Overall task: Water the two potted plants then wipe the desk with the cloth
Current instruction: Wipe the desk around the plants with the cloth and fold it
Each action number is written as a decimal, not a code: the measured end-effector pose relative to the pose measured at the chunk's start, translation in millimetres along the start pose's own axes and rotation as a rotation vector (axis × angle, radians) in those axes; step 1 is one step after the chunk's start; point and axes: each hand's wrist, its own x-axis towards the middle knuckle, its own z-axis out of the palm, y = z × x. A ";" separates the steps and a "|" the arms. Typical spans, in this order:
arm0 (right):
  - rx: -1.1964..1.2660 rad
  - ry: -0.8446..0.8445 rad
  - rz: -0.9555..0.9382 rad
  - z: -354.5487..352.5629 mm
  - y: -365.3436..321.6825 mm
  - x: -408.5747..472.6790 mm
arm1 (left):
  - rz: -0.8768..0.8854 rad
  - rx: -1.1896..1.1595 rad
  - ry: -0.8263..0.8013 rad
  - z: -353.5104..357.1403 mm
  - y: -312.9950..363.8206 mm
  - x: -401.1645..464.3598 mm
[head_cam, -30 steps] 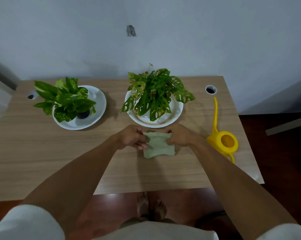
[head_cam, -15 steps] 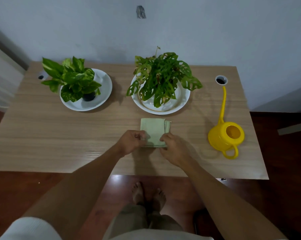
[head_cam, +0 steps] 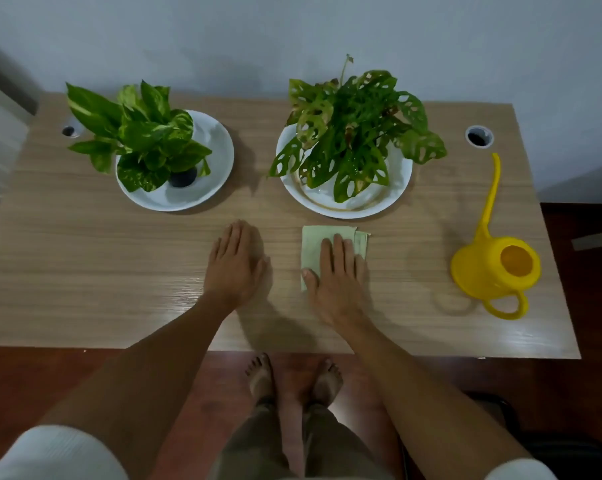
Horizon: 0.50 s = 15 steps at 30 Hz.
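Observation:
A folded pale green cloth (head_cam: 315, 241) lies flat on the wooden desk (head_cam: 85, 258), just in front of the middle plant. My right hand (head_cam: 337, 271) presses flat on the cloth, fingers together and pointing away from me. My left hand (head_cam: 235, 263) rests flat on the bare desk to the left of the cloth, holding nothing. A variegated pothos (head_cam: 140, 133) sits on a white plate (head_cam: 216, 150) at the back left. A holey-leaved plant (head_cam: 355, 129) stands on a white plate (head_cam: 327, 206) at the back centre. A yellow watering can (head_cam: 497, 268) stands at the right.
Cable holes sit at the desk's back left (head_cam: 69, 130) and back right (head_cam: 479, 136). A pale wall runs behind the desk. My bare feet (head_cam: 292, 379) stand on a dark red floor below the front edge.
Both hands held the cloth up above the desk, then laid it flat. My left hand has let go and moved left onto the desk; my right hand now presses on the cloth.

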 end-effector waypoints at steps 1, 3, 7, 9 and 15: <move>-0.037 0.003 0.008 2.7 5.3 2.0 | 0.013 0.035 0.010 -0.6 -7.8 -0.3; -0.082 0.042 0.053 3.5 13.2 14.8 | 0.034 0.082 0.008 -5.7 -24.9 1.5; -0.094 0.071 0.189 -0.1 14.5 34.7 | 0.041 0.078 -0.008 -13.1 -49.8 1.6; -0.102 0.072 0.216 4.4 -1.9 30.4 | 0.040 0.057 -0.009 -16.4 -58.3 1.2; -0.097 0.061 0.132 23.4 -76.3 38.3 | 0.093 0.096 0.002 -22.1 -87.2 -1.8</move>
